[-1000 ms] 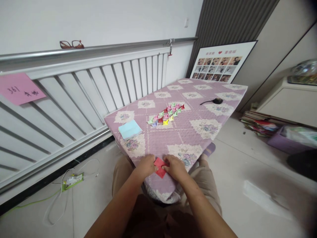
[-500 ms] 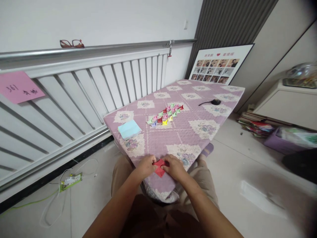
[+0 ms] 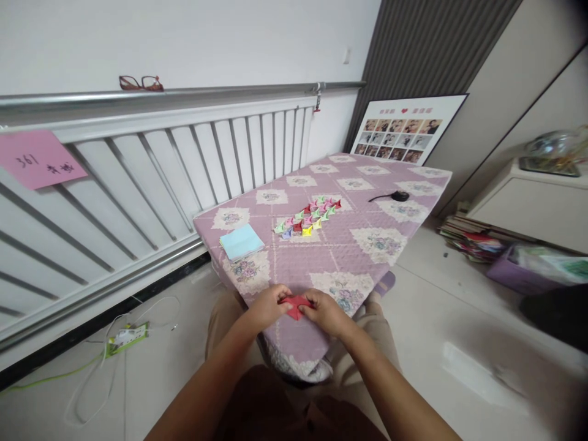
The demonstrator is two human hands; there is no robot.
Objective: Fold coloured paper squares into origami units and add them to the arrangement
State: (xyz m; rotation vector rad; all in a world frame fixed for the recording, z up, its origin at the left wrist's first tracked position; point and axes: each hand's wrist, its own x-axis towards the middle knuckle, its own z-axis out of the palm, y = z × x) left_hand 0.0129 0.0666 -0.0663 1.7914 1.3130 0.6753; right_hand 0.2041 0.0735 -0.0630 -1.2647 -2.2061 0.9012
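A piece of red folded paper (image 3: 295,308) is held between my two hands at the near corner of the table. My left hand (image 3: 274,304) pinches its left side, while the fingers and thumb of my right hand (image 3: 322,311) grip the right side. Parts of the paper are hidden by my fingers. Farther up the table stand several small folded paper pieces (image 3: 307,231) in rows, coloured green, pink, red, yellow and blue. To their left lies a stack of light blue paper sheets (image 3: 241,242).
A patterned purple cloth covers the table (image 3: 298,343). A black tape-like coil (image 3: 399,196) rests toward the far right. Along the left runs a white radiator (image 3: 220,153), with glasses (image 3: 141,83) on the pipe above. A power strip (image 3: 127,340) with cables lies on the floor.
The red paper has gone from lying flatter, with a diamond shape showing, to a shorter, more folded shape. Both hands keep hold of it, and the view has shifted slightly.
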